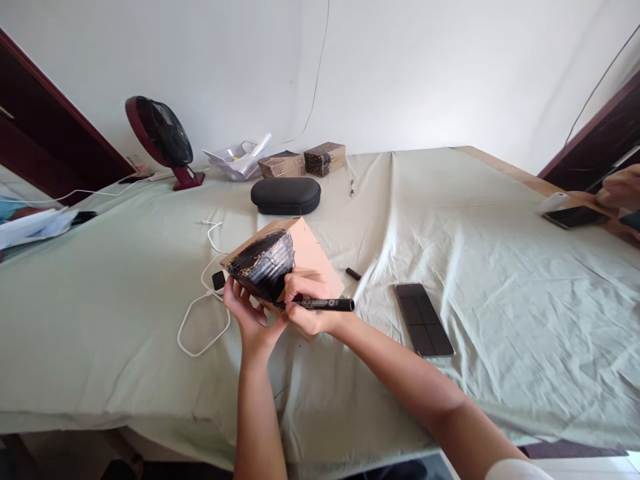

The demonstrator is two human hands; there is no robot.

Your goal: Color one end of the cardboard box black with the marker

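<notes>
A cardboard box (317,257) sits tilted on the cloth, one face bearing a large scribbled black patch (267,263). My left hand (250,313) grips the box's lower left side, its thumb reaching toward the bottom edge. In my right hand (307,300) is a black marker pen (330,305), pinched near its tip. That hand rests against the box, and the tip is hidden by the fingers at the patch's lower right edge. The marker's black cap (353,274) lies just right of the box.
A smartphone (424,320) lies to the right, a white cable (187,327) to the left. Behind are a black case (285,195), small cardboard boxes (325,159), a plastic basket (235,163), a fan (163,137) and a pen (352,188). Another person's hand (623,189) shows at far right.
</notes>
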